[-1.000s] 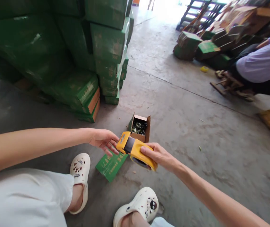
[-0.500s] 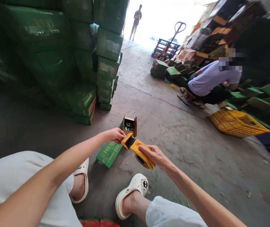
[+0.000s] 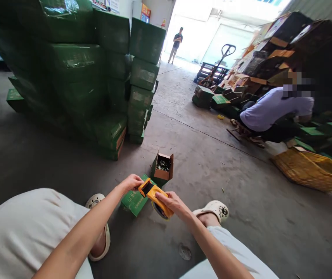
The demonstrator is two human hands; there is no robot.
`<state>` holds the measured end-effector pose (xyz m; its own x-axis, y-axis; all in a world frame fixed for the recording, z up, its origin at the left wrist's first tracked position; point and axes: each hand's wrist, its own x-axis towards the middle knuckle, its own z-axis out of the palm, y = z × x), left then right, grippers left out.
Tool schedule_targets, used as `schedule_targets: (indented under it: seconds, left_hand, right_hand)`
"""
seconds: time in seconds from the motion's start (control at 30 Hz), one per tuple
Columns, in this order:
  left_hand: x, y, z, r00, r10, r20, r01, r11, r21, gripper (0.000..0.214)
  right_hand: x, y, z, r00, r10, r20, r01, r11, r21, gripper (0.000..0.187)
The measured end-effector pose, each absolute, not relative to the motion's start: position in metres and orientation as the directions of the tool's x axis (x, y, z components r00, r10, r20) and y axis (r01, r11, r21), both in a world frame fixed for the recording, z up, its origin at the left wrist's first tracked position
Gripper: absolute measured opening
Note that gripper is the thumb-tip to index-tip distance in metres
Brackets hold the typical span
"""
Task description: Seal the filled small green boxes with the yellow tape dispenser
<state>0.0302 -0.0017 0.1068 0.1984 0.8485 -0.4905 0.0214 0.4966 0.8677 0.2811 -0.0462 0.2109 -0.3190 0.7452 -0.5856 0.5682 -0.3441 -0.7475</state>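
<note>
My right hand [image 3: 174, 204] grips a yellow tape dispenser [image 3: 154, 195] held low over the concrete floor between my knees. My left hand [image 3: 131, 182] is curled at the dispenser's front end, fingers pinched at its black part; what they pinch is too small to see. Just beyond lies a flat green box [image 3: 133, 200] and a small open carton [image 3: 162, 171] with dark contents. My feet in white clogs [image 3: 216, 209] rest on either side.
A tall stack of green cartons [image 3: 96, 77] stands to the left. A seated person in a light shirt [image 3: 273, 110] works at the right among green boxes, beside a yellow crate [image 3: 311, 170]. A pallet jack [image 3: 218, 66] and a standing person [image 3: 177, 44] are by the far doorway.
The view has tilted up and back. My hands with the dispenser drew closer to my body, and my left hand went from open beside the dispenser to pinched at its front.
</note>
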Motion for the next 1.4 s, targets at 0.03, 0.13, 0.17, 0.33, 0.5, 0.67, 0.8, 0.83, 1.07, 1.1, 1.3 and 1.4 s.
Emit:
schedule_targets:
  seconds: [0.03, 0.13, 0.17, 0.33, 0.5, 0.67, 0.8, 0.83, 1.07, 1.1, 1.3, 1.4]
  left_hand:
    - [0.024, 0.003, 0.094, 0.158, 0.859, -0.488, 0.036, 0.489, 0.872, 0.04]
    - [0.007, 0.019, 0.06, 0.063, 0.885, -0.462, 0.085, 0.457, 0.886, 0.037]
    - [0.003, 0.024, 0.051, 0.05, 0.89, -0.453, 0.098, 0.447, 0.889, 0.037]
    - [0.002, 0.036, 0.018, 0.035, 0.897, -0.442, 0.139, 0.433, 0.891, 0.04]
    - [-0.004, 0.026, 0.003, -0.039, 0.902, -0.43, 0.206, 0.428, 0.88, 0.045]
    - [-0.01, 0.019, 0.0, -0.091, 0.915, -0.393, 0.296, 0.402, 0.867, 0.042]
    - [-0.008, 0.021, 0.001, -0.115, 0.923, -0.367, 0.329, 0.384, 0.863, 0.036]
    - [-0.007, 0.021, 0.0, -0.119, 0.924, -0.364, 0.332, 0.383, 0.862, 0.035]
    - [0.0, 0.016, -0.013, -0.147, 0.92, -0.364, 0.337, 0.393, 0.855, 0.03]
    - [0.001, 0.015, -0.015, -0.149, 0.919, -0.364, 0.339, 0.393, 0.855, 0.03]
    - [0.013, 0.009, -0.025, -0.16, 0.914, -0.372, 0.38, 0.405, 0.832, 0.025]
    - [0.026, 0.004, -0.03, -0.173, 0.908, -0.383, 0.412, 0.42, 0.809, 0.024]
  right_hand:
    - [0.29, -0.043, 0.204, -0.328, 0.737, -0.59, 0.59, -0.327, -0.738, 0.068]
    - [0.325, -0.041, 0.186, -0.344, 0.706, -0.62, 0.635, -0.312, -0.707, 0.068]
    - [0.336, -0.043, 0.18, -0.336, 0.696, -0.635, 0.633, -0.332, -0.699, 0.068]
    - [0.356, -0.052, 0.139, -0.3, 0.684, -0.665, 0.618, -0.391, -0.682, 0.068]
    - [0.336, -0.057, 0.107, -0.309, 0.685, -0.66, 0.585, -0.411, -0.7, 0.064]
    - [0.327, -0.06, 0.107, -0.308, 0.649, -0.695, 0.557, -0.469, -0.685, 0.062]
    - [0.325, -0.059, 0.109, -0.307, 0.671, -0.674, 0.574, -0.435, -0.694, 0.057]
    - [0.324, -0.059, 0.109, -0.301, 0.678, -0.67, 0.587, -0.422, -0.691, 0.056]
    - [0.325, -0.056, 0.103, -0.253, 0.668, -0.7, 0.632, -0.433, -0.642, 0.055]
    - [0.325, -0.056, 0.103, -0.253, 0.673, -0.695, 0.634, -0.427, -0.644, 0.055]
    - [0.324, -0.053, 0.099, -0.21, 0.7, -0.683, 0.69, -0.389, -0.61, 0.051]
    - [0.322, -0.055, 0.101, -0.166, 0.683, -0.712, 0.687, -0.437, -0.58, 0.048]
